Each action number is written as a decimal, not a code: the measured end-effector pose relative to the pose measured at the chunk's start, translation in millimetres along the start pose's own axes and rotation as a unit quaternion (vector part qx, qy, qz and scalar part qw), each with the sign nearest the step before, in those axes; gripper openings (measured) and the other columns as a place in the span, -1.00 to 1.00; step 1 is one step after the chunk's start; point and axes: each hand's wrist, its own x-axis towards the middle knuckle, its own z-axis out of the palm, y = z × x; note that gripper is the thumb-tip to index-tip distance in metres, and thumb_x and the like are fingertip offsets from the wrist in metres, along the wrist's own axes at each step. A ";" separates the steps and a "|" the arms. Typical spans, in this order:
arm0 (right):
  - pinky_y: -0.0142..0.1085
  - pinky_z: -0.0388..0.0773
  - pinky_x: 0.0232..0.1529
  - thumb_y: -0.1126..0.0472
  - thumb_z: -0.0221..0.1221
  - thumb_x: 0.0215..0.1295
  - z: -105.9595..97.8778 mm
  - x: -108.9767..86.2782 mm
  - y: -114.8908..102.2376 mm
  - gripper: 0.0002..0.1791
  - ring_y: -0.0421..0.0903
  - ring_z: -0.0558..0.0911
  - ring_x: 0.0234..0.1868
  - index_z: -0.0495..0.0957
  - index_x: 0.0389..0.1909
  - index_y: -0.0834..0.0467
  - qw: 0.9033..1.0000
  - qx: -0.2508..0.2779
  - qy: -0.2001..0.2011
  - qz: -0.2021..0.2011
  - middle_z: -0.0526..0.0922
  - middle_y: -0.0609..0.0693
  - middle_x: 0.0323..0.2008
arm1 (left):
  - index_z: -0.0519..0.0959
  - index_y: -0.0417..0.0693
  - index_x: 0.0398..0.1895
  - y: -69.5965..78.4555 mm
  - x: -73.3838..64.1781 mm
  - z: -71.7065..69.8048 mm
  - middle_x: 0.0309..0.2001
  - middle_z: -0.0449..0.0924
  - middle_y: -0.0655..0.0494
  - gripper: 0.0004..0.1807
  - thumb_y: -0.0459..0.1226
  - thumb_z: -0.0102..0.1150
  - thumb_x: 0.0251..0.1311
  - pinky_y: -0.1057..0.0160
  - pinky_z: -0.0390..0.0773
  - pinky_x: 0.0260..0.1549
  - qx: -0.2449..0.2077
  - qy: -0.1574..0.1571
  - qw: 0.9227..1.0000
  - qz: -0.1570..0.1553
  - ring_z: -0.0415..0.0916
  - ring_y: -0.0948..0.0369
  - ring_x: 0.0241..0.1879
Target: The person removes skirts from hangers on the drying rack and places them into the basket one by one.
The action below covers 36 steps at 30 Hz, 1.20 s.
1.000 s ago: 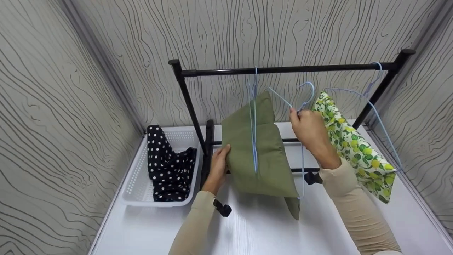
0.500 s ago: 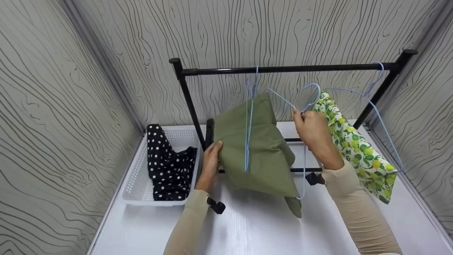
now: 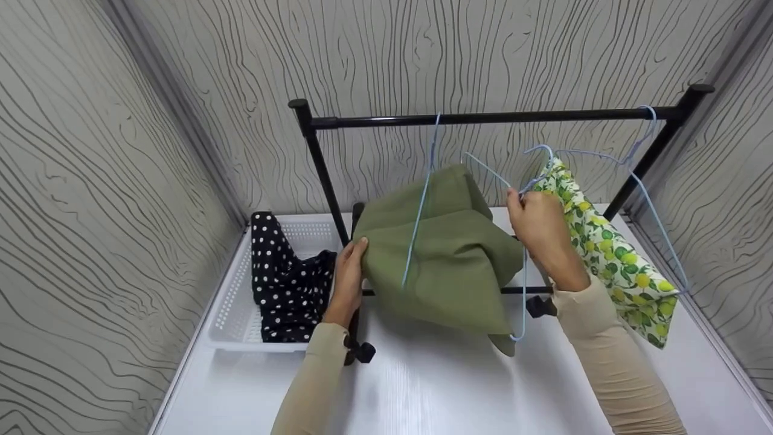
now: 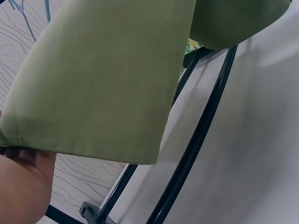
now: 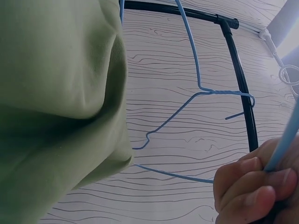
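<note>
An olive-green cloth [image 3: 435, 260] is bunched in folds between the hands, below the rack's rail. My left hand [image 3: 347, 275] pinches its left edge, thumb in front; in the left wrist view the fingers [image 4: 28, 157] go behind the hem. With my right hand [image 3: 543, 232] I grip a light-blue wire hanger [image 3: 524, 302] near its neck; the hook sticks up above the fist. The cloth hides part of this hanger. A second blue hanger [image 3: 433, 142] hangs from the rail, passing in front of the cloth.
The black rack [image 3: 501, 117] spans the back. On its right a lemon-print cloth [image 3: 610, 254] hangs from another blue hanger [image 3: 647, 193], close beside my right forearm. A white basket [image 3: 226, 320] with a black polka-dot cloth [image 3: 290, 296] stands at left.
My left hand has moved left, spreading the green cloth that way. The hanging hanger's lower end has swung left. My right hand has shifted slightly right and down with its hanger.
</note>
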 end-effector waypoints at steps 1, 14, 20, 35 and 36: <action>-0.25 0.17 -0.66 0.15 0.00 0.69 0.0 0.3 0.5 -0.39 -0.14 0.24 -0.73 0.31 -0.74 0.10 1.000 -0.001 0.002 -0.001 0.29 -0.04 -0.77 | 0.62 -0.21 0.21 1.4 0.0 -0.4 -0.06 0.70 0.07 -0.56 -0.04 0.11 0.59 0.26 0.65 -0.10 -0.001 -0.002 1.000 0.008 0.64 0.22 -0.15; -0.23 0.15 -0.66 0.14 -0.03 0.71 -2.5 1.2 9.1 -0.38 -0.13 0.19 -0.72 0.24 -0.73 0.07 1.000 -0.018 -0.001 0.003 0.19 -0.07 -0.77 | 0.61 -0.08 -0.16 16.1 -1.3 -8.1 -0.22 0.60 0.12 -0.69 -0.02 0.16 0.58 0.27 0.54 -0.15 0.071 0.029 0.994 0.084 0.53 0.21 -0.21; -0.27 0.15 -0.66 0.15 -0.02 0.70 -1.4 0.0 12.4 -0.37 -0.14 0.19 -0.73 0.23 -0.75 0.06 1.000 -0.024 -0.001 0.004 0.20 -0.08 -0.78 | 0.71 -0.22 -0.02 18.9 -0.6 -10.3 0.29 0.46 -0.01 -0.72 -0.18 0.15 0.60 0.24 0.52 0.14 0.093 0.032 0.982 0.163 0.47 0.14 0.19; -0.23 0.21 -0.62 0.13 -0.02 0.70 -1.9 0.4 15.4 -0.40 -0.10 0.25 -0.71 0.29 -0.71 0.11 1.000 -0.025 -0.006 0.015 0.27 -0.02 -0.75 | 0.75 -0.17 -0.08 30.2 -0.1 -15.2 0.11 0.67 0.06 -0.75 -0.18 0.21 0.57 0.25 0.55 0.24 0.081 0.037 0.975 0.204 0.58 0.11 0.22; -0.23 0.22 -0.62 0.13 -0.02 0.70 -2.3 0.5 15.7 -0.40 -0.10 0.26 -0.71 0.30 -0.71 0.12 1.000 -0.025 -0.006 0.018 0.28 -0.02 -0.75 | 0.72 -0.16 -0.15 30.4 -0.1 -15.4 -0.01 0.67 0.08 -0.76 -0.17 0.21 0.57 0.28 0.57 0.10 0.082 0.046 0.975 0.199 0.60 0.14 0.07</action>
